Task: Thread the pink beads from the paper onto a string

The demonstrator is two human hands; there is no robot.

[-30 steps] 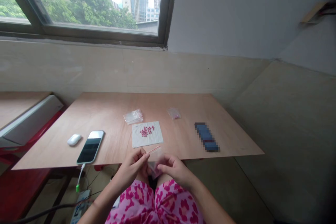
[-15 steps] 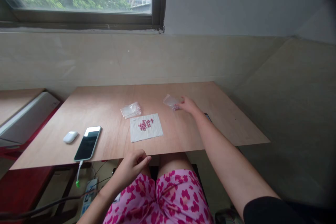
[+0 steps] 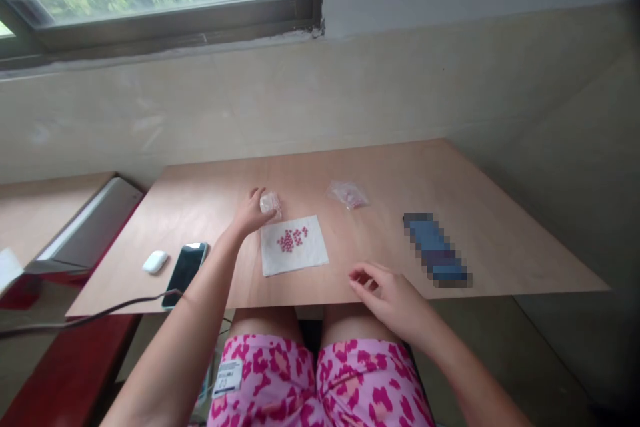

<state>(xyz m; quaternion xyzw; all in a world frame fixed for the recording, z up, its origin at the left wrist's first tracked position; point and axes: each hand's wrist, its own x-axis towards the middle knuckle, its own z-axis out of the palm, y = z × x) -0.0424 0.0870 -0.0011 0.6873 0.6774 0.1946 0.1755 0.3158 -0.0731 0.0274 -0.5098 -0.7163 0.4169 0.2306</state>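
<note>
— Where is the left hand (image 3: pixel 253 211)?
— Left of frame centre, at the clear bags (image 3: pixel 271 202); if it grips, I cannot tell; the right hand (image 3: pixel 367 280), below centre-right, curls loosely, thumb apart.

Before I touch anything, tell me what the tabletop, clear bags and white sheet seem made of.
Tabletop: probably plywood or wood-look board, fairly matte, going by its faint grain.
Clear bags: likely thin plastic, glossy, being see-through, crinkled and catching highlights.
White sheet: paper or cloth, matte; no shine shows, texture unclear.
</note>
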